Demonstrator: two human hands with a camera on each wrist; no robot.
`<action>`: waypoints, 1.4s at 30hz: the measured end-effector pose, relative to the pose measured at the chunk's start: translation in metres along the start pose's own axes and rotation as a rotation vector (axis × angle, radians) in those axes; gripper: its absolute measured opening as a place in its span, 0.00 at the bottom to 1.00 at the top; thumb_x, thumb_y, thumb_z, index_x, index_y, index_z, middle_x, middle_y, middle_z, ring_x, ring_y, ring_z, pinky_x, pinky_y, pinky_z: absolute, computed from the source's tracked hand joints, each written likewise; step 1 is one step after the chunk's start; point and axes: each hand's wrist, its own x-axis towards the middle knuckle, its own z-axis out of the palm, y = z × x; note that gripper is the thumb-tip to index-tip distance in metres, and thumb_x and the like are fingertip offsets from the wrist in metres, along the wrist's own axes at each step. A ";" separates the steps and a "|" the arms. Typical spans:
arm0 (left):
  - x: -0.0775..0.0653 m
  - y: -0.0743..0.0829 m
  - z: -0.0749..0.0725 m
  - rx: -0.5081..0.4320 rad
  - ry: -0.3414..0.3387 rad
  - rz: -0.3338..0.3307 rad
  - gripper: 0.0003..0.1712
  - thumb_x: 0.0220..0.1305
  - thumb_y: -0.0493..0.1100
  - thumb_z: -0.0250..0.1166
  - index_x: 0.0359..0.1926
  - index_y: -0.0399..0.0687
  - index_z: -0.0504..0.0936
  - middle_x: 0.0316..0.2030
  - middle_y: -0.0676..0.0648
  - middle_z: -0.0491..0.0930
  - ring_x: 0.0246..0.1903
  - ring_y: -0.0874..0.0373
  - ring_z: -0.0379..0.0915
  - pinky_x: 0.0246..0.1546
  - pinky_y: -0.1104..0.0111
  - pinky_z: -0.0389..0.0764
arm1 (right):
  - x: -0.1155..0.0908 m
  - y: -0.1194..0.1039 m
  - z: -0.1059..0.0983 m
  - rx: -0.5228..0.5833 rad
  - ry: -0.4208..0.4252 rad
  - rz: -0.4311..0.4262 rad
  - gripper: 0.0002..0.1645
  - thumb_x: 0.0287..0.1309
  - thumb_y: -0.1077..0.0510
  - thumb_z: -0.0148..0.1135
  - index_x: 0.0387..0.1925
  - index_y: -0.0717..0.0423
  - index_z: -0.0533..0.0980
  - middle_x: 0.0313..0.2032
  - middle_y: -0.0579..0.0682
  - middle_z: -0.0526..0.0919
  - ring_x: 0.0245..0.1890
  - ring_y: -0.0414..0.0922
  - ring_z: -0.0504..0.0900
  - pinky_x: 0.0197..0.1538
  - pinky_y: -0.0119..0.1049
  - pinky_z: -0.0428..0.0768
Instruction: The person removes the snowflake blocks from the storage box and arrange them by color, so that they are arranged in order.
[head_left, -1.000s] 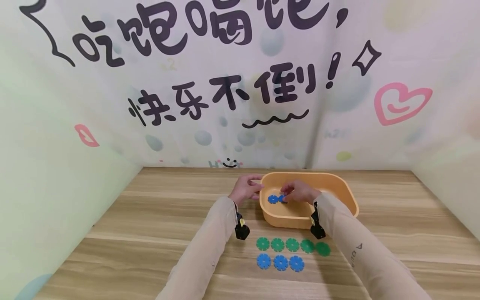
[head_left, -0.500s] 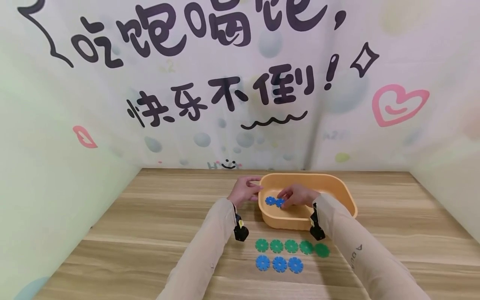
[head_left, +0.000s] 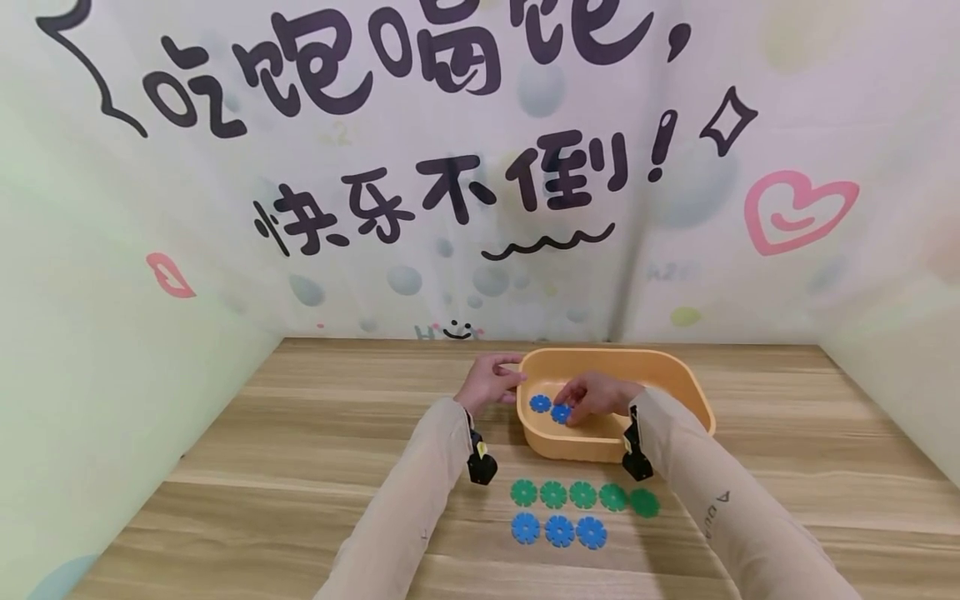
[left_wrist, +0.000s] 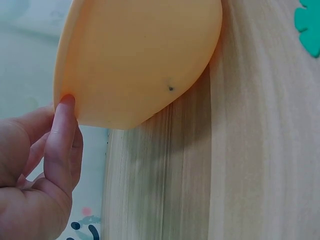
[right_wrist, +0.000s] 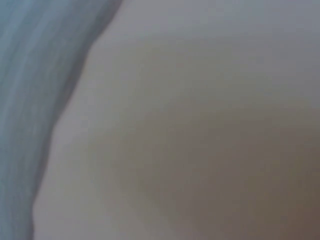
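A shallow orange plastic basin (head_left: 577, 448) stands on the table. My left hand (head_left: 487, 382) is at its left end and pinches the rim; the left wrist view shows a fingertip (left_wrist: 66, 102) against the outer wall. Inside the basin, my right hand (head_left: 596, 394) pinches a blue snowflake disc (head_left: 560, 414) between thumb and fingers. Another blue snowflake disc (head_left: 540, 403) lies on the basin floor, just left of it. The right wrist view is blurred, with only a grey strip and a pale surface.
In front of the basin lies a row of several green snowflake discs (head_left: 582, 495). Nearer still is a row of three blue snowflake discs (head_left: 559, 531). A printed cloth (head_left: 405, 275) hangs behind the wooden table (head_left: 300, 467).
The right hand has shifted the pinched blue disc slightly toward the front of the basin, apart from the other blue disc. The left hand keeps its place at the rim.
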 end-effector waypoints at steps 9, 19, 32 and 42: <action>-0.001 0.000 0.000 -0.010 -0.001 -0.001 0.21 0.56 0.34 0.61 0.52 0.40 0.73 0.31 0.42 0.74 0.25 0.58 0.75 0.32 0.62 0.81 | -0.002 -0.002 0.001 -0.019 -0.023 -0.022 0.14 0.44 0.71 0.64 0.36 0.69 0.74 0.23 0.47 0.69 0.26 0.41 0.67 0.32 0.28 0.68; 0.003 -0.002 0.000 -0.010 -0.003 -0.001 0.21 0.56 0.33 0.61 0.53 0.40 0.73 0.31 0.43 0.74 0.23 0.59 0.74 0.35 0.59 0.80 | -0.006 -0.001 -0.001 -0.055 0.019 -0.010 0.08 0.46 0.71 0.61 0.31 0.66 0.72 0.26 0.49 0.72 0.28 0.42 0.69 0.33 0.28 0.71; 0.001 0.000 0.000 0.012 0.011 -0.005 0.21 0.55 0.34 0.61 0.52 0.41 0.74 0.32 0.42 0.76 0.23 0.58 0.76 0.35 0.59 0.80 | -0.028 -0.004 -0.001 -0.026 0.053 -0.134 0.03 0.52 0.69 0.56 0.32 0.66 0.73 0.28 0.51 0.75 0.28 0.43 0.73 0.34 0.33 0.79; 0.002 -0.001 0.000 0.002 -0.003 -0.020 0.21 0.56 0.35 0.61 0.52 0.42 0.73 0.34 0.41 0.75 0.26 0.57 0.76 0.35 0.60 0.80 | -0.060 -0.008 -0.007 0.098 0.154 -0.228 0.11 0.57 0.63 0.55 0.39 0.67 0.74 0.32 0.54 0.77 0.32 0.47 0.78 0.38 0.37 0.81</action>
